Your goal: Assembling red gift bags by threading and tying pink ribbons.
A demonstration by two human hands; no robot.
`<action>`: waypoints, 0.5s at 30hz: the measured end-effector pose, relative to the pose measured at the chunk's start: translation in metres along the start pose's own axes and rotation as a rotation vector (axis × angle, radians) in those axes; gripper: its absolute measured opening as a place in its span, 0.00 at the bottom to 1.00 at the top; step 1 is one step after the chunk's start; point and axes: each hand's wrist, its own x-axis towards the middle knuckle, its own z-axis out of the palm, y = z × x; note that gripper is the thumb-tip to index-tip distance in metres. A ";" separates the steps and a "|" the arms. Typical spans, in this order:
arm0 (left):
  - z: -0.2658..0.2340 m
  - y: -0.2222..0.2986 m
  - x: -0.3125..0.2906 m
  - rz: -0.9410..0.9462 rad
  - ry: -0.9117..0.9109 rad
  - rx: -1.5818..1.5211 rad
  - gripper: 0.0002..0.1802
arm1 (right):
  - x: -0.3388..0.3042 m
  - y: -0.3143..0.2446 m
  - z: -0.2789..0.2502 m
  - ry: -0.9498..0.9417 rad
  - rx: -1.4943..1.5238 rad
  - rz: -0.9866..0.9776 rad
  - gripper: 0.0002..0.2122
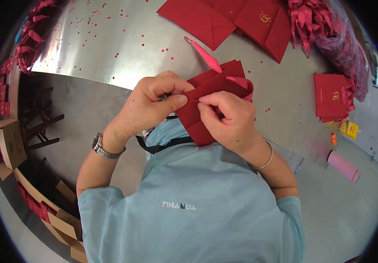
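A red paper bag (197, 125) is held tilted in front of my chest, its mouth turned away from me. My left hand (158, 94) is closed on the bag's left edge, thumb on the near face and fingers behind. Against that same face, my right hand (228, 116) is closed in a pinch, thumb and forefinger together. A thin tip, seemingly of ribbon, shows at those fingertips. One length of pink-red ribbon (204, 53) sticks out past the bag's top; another part (237, 81) loops beside my right knuckles. The inside of the bag is mostly hidden.
Flat red bags (202, 22) lie on the metal table (123, 57) among scattered red dots. Ribbon bundles (312, 22) and a red bag stack (329, 96) are at right, near a pink bottle (343, 166). Cardboard boxes (11, 142) and a dark stool (42, 127) stand left.
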 end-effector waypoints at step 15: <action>0.024 0.009 0.001 0.318 0.212 0.502 0.11 | 0.012 -0.019 0.008 -0.201 -0.567 -0.069 0.08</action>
